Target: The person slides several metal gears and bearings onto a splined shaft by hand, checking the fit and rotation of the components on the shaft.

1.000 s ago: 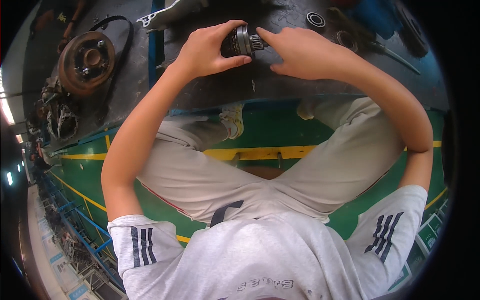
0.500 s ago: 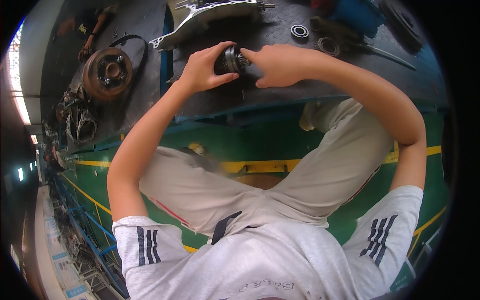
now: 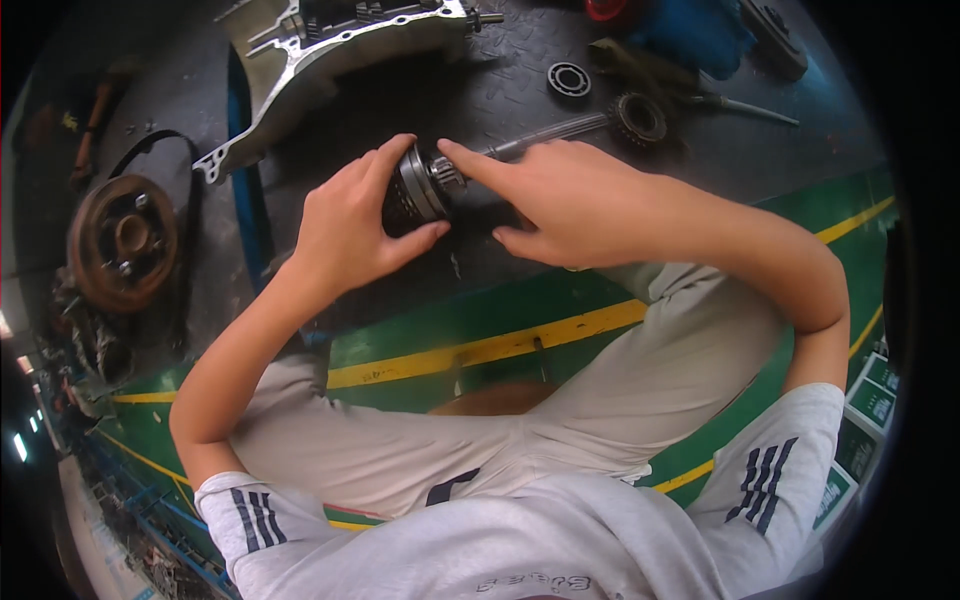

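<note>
My left hand (image 3: 352,228) grips a dark round metal gear assembly (image 3: 418,186) at its wide end, fingers wrapped over its rim. A thin steel shaft (image 3: 545,138) runs from the assembly up to the right. My right hand (image 3: 560,200) lies over the shaft next to the gear, index finger stretched onto the toothed part, thumb below. Both hands hover above a dark checker-plate surface (image 3: 480,90).
A silver cast housing (image 3: 330,45) lies at the top. A ring bearing (image 3: 568,78) and a small gear (image 3: 638,118) sit at the upper right beside a blue object (image 3: 700,35). A rusty brake disc (image 3: 122,240) and black belt lie left. Green floor with yellow lines (image 3: 480,350) is below.
The view has tilted, so the hands and gear assembly sit lower in the picture. Both hands keep their hold; the right index finger now reaches further onto the gear.
</note>
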A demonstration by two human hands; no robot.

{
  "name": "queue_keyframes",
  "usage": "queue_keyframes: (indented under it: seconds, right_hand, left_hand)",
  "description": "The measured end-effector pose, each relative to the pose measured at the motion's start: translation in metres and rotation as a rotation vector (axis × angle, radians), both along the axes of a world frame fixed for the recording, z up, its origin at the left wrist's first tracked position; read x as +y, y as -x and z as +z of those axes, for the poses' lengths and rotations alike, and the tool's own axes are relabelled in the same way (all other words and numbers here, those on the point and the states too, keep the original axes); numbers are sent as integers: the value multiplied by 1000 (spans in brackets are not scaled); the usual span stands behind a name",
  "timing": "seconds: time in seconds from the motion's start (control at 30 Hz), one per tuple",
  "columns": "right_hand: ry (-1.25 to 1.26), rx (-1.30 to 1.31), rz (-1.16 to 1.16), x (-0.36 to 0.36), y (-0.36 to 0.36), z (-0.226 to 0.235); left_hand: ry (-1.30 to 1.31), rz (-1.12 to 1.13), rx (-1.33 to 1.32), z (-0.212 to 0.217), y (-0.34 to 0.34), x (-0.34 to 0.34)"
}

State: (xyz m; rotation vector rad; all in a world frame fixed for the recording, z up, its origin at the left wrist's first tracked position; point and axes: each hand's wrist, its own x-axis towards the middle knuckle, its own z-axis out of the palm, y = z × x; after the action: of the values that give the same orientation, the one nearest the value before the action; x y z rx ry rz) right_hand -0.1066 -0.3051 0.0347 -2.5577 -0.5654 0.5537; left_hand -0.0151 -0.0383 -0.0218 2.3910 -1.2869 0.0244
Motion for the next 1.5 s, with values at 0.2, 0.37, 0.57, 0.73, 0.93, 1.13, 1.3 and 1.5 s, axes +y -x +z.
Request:
queue_keyframes:
  seconds: [0.2,0.37,0.57,0.73,0.93,1.13,1.3,1.5]
  right_hand:
    - [158,-92,11,0,-8,-2]
    - [65,62,44,12,-20,1]
    - [41,35,19,24,-21,-14]
    - [66,4,2,27,-14,-11]
    - [-45,-96,46,24,5,19]
    - [137,-248,-64,27,-5,0]
    - [114,24,16,13,-18,13]
    - [101,307,151,6,-28,44]
  left_hand:
    - [20,-72,102,-2,-6,11]
    - [62,-146,130,-5,-22,16]
    - [40,-207,148,-5,-27,14]
    - [77,-262,85,-6,-36,12]
    - [73,-274,113,-8,-42,9]
    - [82,-312,130,-3,-36,10]
    - [42,-303,157,-4,-35,12]
    - [7,-258,152,0,-36,9]
